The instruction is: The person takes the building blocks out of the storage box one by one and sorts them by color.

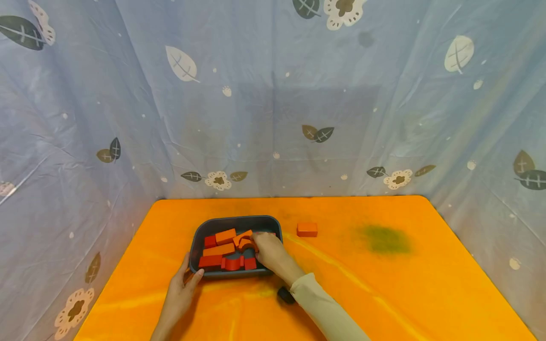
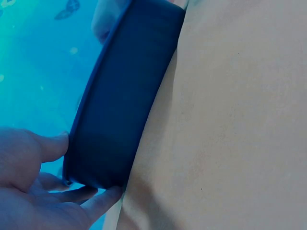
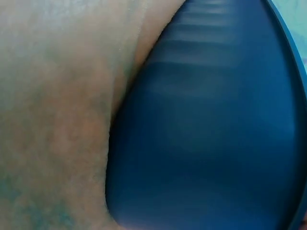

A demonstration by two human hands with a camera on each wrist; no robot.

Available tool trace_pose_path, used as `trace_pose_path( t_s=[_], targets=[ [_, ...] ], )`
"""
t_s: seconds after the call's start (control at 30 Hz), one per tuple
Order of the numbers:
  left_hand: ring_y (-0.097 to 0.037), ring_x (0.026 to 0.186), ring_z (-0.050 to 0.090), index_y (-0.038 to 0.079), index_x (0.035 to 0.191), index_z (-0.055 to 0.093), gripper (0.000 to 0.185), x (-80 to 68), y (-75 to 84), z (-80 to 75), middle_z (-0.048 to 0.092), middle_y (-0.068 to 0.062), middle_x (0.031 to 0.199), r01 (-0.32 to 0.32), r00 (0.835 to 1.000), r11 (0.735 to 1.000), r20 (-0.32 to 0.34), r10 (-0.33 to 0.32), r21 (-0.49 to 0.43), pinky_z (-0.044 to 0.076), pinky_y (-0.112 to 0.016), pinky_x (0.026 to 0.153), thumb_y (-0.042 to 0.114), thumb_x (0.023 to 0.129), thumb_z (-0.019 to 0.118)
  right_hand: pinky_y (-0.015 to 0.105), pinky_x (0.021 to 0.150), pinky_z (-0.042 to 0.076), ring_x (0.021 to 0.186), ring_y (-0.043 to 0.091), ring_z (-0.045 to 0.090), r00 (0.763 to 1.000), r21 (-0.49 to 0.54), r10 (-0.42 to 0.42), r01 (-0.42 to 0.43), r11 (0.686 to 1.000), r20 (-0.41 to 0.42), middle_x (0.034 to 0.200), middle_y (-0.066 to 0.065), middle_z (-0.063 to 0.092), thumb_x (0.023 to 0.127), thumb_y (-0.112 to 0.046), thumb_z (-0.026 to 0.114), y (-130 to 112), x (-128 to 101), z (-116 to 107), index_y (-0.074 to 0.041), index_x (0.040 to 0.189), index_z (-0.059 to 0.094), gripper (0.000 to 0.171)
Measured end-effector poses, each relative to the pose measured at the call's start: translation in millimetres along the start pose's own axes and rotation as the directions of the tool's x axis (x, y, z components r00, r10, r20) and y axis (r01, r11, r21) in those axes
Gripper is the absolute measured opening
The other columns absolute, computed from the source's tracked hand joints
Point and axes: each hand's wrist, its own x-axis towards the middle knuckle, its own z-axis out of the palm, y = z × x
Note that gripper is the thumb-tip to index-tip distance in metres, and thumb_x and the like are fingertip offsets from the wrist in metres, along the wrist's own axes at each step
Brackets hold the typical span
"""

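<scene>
My left hand holds the near left corner of a dark blue-grey tray. In the left wrist view the thumb presses the tray's rim and the other fingers reach along its end. Inside the tray lie several red and orange toy blocks, among them a long orange block and a red block. My right hand reaches over the tray's right side, its curled fingers pinching an orange arch block. The right wrist view shows only the wrist area and the tray's dark inner surface, not the fingertips.
One orange block lies on the orange-covered table, right of the tray. A small black object sits by the right forearm. Blue patterned curtains stand around the table's back and sides.
</scene>
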Motion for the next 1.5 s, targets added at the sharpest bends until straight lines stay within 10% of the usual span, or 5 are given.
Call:
trace_pose_path(
  t_s=[0.57, 1.03, 1.5],
  targets=[
    [-0.048, 0.138, 0.03, -0.009, 0.153, 0.008, 0.071, -1.7, 2.9, 1.4, 0.013, -0.032, 0.157, 0.007, 1.0, 1.0, -0.014, -0.008, -0.006, 0.036, -0.047, 0.105, 0.014, 0.103, 0.053, 0.034, 0.084, 0.058, 0.098, 0.026, 0.066, 0.991, 0.272, -0.067, 0.096, 0.958, -0.115, 0.108, 0.014, 0.07, 0.082, -0.007, 0.079, 23, -5, -43, 0.004, 0.114, 0.07, 0.034],
    [-0.05, 0.14, 0.022, -0.007, 0.153, 0.004, 0.074, -0.2, 0.8, -0.8, 0.007, -0.031, 0.158, 0.051, 0.998, 0.999, 0.02, -0.051, 0.013, 0.035, -0.052, 0.107, 0.02, 0.104, 0.051, 0.051, 0.09, 0.053, 0.107, 0.04, 0.065, 0.934, 0.659, 0.181, 0.073, 0.748, -0.309, 0.12, 0.023, 0.066, 0.081, 0.006, 0.076, 119, -54, -64, 0.006, 0.121, 0.067, 0.041],
    [-0.047, 0.142, 0.021, -0.007, 0.153, 0.005, 0.073, -1.3, 1.9, 0.2, 0.008, -0.03, 0.158, 0.048, 0.999, 0.999, 0.0, -0.048, 0.017, 0.033, -0.051, 0.109, 0.019, 0.103, 0.052, 0.02, 0.081, 0.056, 0.111, 0.042, 0.061, 0.9, 0.724, 0.399, -0.155, 0.672, -0.177, 0.123, 0.03, 0.061, 0.086, 0.002, 0.072, 199, -106, -64, 0.012, 0.126, 0.06, 0.043]
  ],
)
